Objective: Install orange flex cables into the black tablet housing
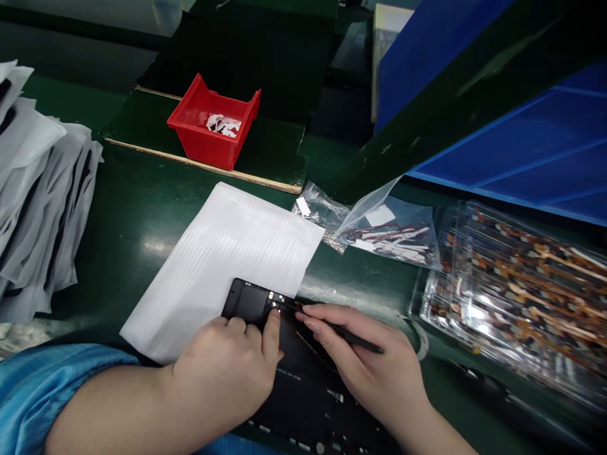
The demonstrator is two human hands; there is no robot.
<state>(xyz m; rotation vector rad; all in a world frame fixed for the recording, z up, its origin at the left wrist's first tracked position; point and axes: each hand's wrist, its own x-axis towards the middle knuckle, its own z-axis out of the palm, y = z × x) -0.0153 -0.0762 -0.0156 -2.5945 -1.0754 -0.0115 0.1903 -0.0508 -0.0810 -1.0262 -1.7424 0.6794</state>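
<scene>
Grey-white foam sleeves [38, 189] stacked at 9 o'clock. Red plastic bin [190, 126] holding white paper scraps [222, 124] at 11 o'clock. Left hand [222, 373] fingers together, pressing down on black phone housing [249, 302], thumb [272, 328] braced beside small metal part [271, 295]. Housing overlaps lower edge of white foam sheet [227, 265]. Right hand [370, 360] pinching black tweezers [351, 333], tip low, meeting housing at left thumb: steady, controlled contact. Foam sheet leaves working room at 12 o'clock. Zip bag of flex cables [389, 230] at 1 o'clock. Clear tray of flex cables [512, 297] at 3 o'clock, its edge near right hand.

Black phone housing [246, 302], lying flat, small metal contacts near its top edge, corner overlapping a white foam sheet [222, 265], slim black probe [351, 333] angled across, its fine tip touching those contacts
</scene>
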